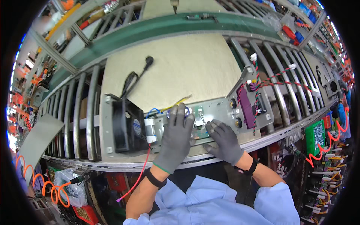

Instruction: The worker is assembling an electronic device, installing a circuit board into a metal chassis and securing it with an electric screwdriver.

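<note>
fingers (180, 112) of the left hand (173, 144) are stretched out pretty straight, side by side, gray glove on, tips up by some blue and yellow wires (180, 101). can't tell if they're pinching a wire or just resting there, since the glove covers it. right hand (229, 145), also gloved, is loosely open: fingers lightly bent, thumb well apart from them, nothing gripped that i can see.

the circuit board (200, 131) is right between the two sets of fingers, lying flat in a long metal tray (220, 107). the left thumb is near its lower left part, and the right fingertips are at its right edge.

just left of the left fingers there's a white block (150, 130), with a red wire (140, 175) trailing down past the left wrist, and further left a big black fan (131, 126). well to the right of the right fingers, a purple panel (245, 107) stands at the tray's end, with twisted red wires (282, 81) spilling onto the metal rollers (270, 71) beyond. ahead of the left fingers, a black power cord (134, 79) lies on a pale board (176, 63).
</note>
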### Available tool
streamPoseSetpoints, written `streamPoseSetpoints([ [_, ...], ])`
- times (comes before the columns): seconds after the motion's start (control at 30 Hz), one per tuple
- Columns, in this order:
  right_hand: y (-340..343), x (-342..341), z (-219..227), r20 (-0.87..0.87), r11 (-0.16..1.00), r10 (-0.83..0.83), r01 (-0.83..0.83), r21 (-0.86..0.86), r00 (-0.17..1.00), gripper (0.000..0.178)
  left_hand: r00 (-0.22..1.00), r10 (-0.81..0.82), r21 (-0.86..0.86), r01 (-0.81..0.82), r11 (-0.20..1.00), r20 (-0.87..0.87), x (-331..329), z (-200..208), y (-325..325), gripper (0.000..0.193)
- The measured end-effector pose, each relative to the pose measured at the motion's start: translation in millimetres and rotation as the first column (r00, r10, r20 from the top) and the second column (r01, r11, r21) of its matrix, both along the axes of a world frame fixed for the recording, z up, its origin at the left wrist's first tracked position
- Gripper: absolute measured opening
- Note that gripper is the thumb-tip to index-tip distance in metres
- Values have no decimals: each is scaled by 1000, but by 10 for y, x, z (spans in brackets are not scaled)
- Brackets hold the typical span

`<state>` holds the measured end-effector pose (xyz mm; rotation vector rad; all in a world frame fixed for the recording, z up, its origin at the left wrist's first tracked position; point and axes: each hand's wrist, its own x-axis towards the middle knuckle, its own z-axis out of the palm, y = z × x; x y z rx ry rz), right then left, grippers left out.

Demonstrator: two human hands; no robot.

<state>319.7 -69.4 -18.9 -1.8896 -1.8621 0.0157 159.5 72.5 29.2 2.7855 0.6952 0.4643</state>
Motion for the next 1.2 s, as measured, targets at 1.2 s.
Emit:
streamPoseSetpoints([
  [1.2,3427,984,3326,341,782,-290,427,-454,894,54,981,128,-133,-108,985,149,-1162,-725,-380,33],
])
